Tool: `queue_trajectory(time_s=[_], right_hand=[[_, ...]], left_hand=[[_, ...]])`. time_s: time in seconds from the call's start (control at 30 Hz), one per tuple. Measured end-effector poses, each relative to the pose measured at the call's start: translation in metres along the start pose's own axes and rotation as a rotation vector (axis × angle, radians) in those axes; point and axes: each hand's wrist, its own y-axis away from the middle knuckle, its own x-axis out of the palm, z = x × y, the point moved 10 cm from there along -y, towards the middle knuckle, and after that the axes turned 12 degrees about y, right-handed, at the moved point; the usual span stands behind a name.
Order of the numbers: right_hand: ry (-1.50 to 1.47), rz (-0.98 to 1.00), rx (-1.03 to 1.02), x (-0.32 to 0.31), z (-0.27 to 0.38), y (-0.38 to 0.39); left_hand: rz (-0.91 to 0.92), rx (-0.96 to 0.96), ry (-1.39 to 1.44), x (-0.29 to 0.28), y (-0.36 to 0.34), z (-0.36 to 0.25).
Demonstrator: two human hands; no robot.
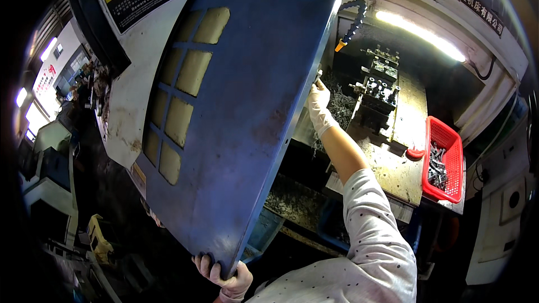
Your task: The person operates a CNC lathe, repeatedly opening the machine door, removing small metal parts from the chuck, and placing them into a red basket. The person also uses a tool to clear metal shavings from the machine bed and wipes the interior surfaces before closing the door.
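A large blue machine door point(241, 95) with small yellowed window panes fills the middle of the view. My left hand point(227, 279), in a pale glove, is closed round its lower corner, fingers on the far side and thumb near the edge. My right hand point(319, 101), also gloved, reaches up to the door's right edge. Its fingers are closed at that edge around a small light-coloured piece that I cannot make out clearly. Behind the right hand, inside the machine, a tool block point(382, 90) with several round holders stands on a plate.
A red plastic basket point(461, 160) holding many metal parts sits right of the plate point(401, 177). Metal chips point(339, 101) lie beside the tool block. A segmented coolant hose point(352, 25) with an orange nozzle hangs above. A lamp point(421, 35) glows inside. Blue bins point(264, 230) stand below.
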Motion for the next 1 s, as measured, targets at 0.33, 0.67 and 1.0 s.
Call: queue_trajectory(time_s=[0.33,0.67,1.0], right_hand=[[-0.015,-0.083,-0.029,-0.008,-0.008,-0.007],[0.077,0.010,-0.155,-0.007,-0.019,-0.018],[0.502,0.266,-0.176,-0.007,-0.002,-0.019]], left_hand=[[0.034,0.012,-0.009,0.001,0.002,0.000],[0.074,0.000,-0.014,0.000,0.008,0.002],[0.077,-0.023,0.001,-0.004,0.012,0.004]])
